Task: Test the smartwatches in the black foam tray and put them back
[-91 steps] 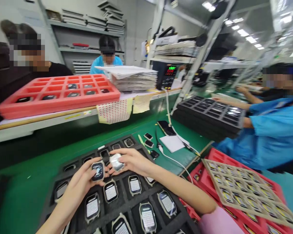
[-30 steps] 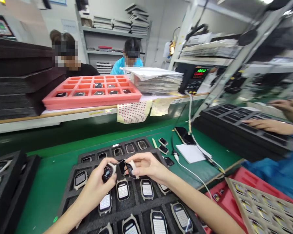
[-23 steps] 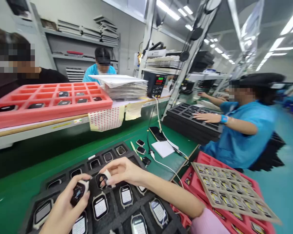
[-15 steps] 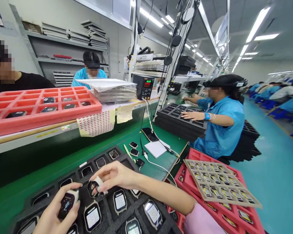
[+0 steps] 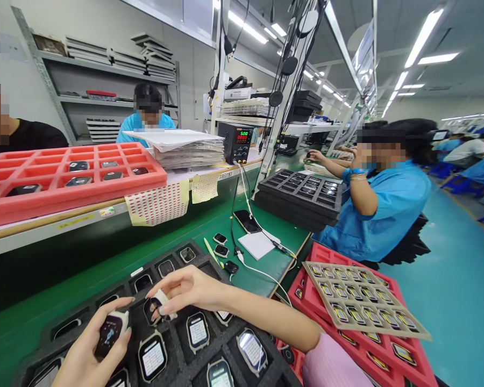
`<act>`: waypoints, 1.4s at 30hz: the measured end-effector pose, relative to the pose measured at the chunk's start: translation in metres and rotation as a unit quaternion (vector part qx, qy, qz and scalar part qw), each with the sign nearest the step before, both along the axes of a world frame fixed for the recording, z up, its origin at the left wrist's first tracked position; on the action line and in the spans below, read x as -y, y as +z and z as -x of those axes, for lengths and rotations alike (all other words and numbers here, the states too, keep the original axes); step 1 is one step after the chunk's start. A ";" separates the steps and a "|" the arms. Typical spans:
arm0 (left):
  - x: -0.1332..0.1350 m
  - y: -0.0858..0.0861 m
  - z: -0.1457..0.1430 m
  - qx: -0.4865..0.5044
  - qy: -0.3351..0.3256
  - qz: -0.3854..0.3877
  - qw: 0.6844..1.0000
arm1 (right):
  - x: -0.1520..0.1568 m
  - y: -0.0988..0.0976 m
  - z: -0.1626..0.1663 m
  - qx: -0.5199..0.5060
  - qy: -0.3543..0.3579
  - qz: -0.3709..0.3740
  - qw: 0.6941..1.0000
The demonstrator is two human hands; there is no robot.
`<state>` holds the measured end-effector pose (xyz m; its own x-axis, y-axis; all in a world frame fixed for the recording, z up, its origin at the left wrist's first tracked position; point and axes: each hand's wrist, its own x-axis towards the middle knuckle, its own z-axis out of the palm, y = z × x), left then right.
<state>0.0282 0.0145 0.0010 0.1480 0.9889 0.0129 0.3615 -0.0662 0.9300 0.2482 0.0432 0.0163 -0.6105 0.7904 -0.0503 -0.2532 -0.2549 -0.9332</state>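
My left hand grips a small smartwatch body with a dark lit screen, held just above the black foam tray. My right hand pinches a second watch body by its white edge, over a slot in the same tray. Several watch bodies with lit white screens lie in the tray's slots around both hands.
A red tray topped with a cardboard grid of parts sits to my right. Loose watch bodies, a phone, a white pad and cable lie on the green mat. A person in blue works at stacked black trays. A red tray rests on the shelf.
My view has swung to the right and up, bringing the person in blue into sight. Both hands have stayed over the black tray, each still holding its watch body, the two now further apart.
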 end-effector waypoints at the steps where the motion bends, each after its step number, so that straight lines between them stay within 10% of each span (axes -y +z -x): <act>1: 0.000 0.000 0.000 -0.001 -0.005 0.006 1.000 | 0.000 0.000 0.000 0.000 -0.003 -0.003 1.000; 21: 0.004 0.010 0.006 -0.035 0.039 0.059 0.997 | -0.003 -0.003 -0.001 -0.024 0.005 -0.018 1.000; 33: -0.010 0.004 -0.003 0.271 -0.013 0.166 0.948 | -0.007 0.001 0.000 -0.057 -0.009 0.102 0.993; 42: -0.016 0.007 -0.001 0.308 -0.078 0.134 0.939 | -0.005 0.012 0.005 -0.011 -0.057 0.073 0.996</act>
